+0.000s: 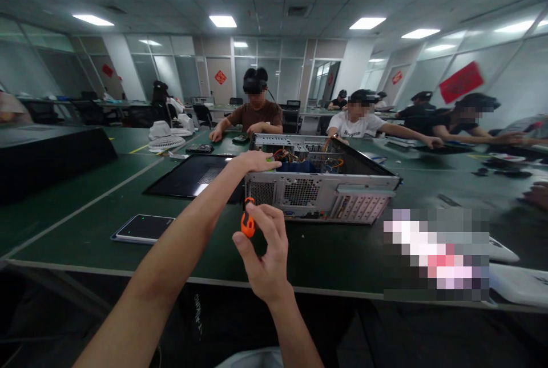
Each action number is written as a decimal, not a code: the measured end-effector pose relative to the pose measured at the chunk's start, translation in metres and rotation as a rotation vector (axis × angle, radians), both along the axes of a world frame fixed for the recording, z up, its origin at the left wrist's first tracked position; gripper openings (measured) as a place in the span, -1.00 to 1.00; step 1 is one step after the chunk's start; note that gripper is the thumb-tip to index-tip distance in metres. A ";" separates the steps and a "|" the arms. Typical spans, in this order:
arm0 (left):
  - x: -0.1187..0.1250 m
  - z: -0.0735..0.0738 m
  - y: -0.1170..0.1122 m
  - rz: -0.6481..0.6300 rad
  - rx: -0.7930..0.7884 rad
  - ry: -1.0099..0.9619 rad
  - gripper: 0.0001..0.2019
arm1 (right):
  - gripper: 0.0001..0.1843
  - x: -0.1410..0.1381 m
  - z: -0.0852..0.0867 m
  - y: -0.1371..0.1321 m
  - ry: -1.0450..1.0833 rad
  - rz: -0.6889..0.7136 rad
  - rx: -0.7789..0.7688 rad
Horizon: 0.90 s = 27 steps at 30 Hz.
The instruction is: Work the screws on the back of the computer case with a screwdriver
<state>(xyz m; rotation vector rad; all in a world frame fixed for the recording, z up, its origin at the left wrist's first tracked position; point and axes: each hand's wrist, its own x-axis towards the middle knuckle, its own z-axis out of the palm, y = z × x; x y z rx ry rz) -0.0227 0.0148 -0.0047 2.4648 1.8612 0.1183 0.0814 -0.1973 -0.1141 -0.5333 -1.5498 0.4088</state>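
Bare forearms (pixel 156 276) reach over a long green desk (pixel 209 257) in a shared workroom, opposite a co-worker (pixel 263 110) in a brown shirt. Between them, a metal computer case (pixel 319 202) lies on its side on the desk, its vented rear wall toward the wearer and its uncovered side facing up. Work on it appears partway along: the upper side is off, and a black panel (pixel 182 178), possibly that cover, lies flat just to the left. Inside the case, red and orange wires (pixel 279 153) and a dark blue piece (pixel 302 168) remain in place; how much is left to do cannot be judged. The left hand (pixel 257 161) stretches over the near left corner of the rim, fingers extended; whether they grip anything there is unclear. Near the desk's front edge rests a flat dark device (pixel 141 226), perhaps a phone. An orange-and-black screwdriver (pixel 247 224) is pinched between the fingers of the right hand (pixel 272 248), in front of the rear wall.
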 end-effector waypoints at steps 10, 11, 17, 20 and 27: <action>0.001 0.000 -0.002 -0.009 0.025 -0.008 -0.23 | -0.57 0.000 0.002 -0.002 -0.068 0.041 0.001; 0.000 0.000 -0.003 -0.008 0.026 -0.013 -0.24 | -0.53 -0.001 0.002 -0.002 -0.062 0.028 0.014; -0.001 0.000 -0.007 0.006 0.028 -0.079 -0.23 | -0.64 -0.006 -0.004 -0.004 -0.046 -0.043 0.019; -0.001 0.001 -0.009 -0.010 0.028 -0.106 -0.26 | -0.65 -0.004 -0.004 -0.007 -0.051 -0.049 0.003; -0.002 0.000 -0.012 0.037 0.086 -0.171 -0.24 | -0.70 -0.006 -0.005 -0.004 0.026 -0.027 -0.045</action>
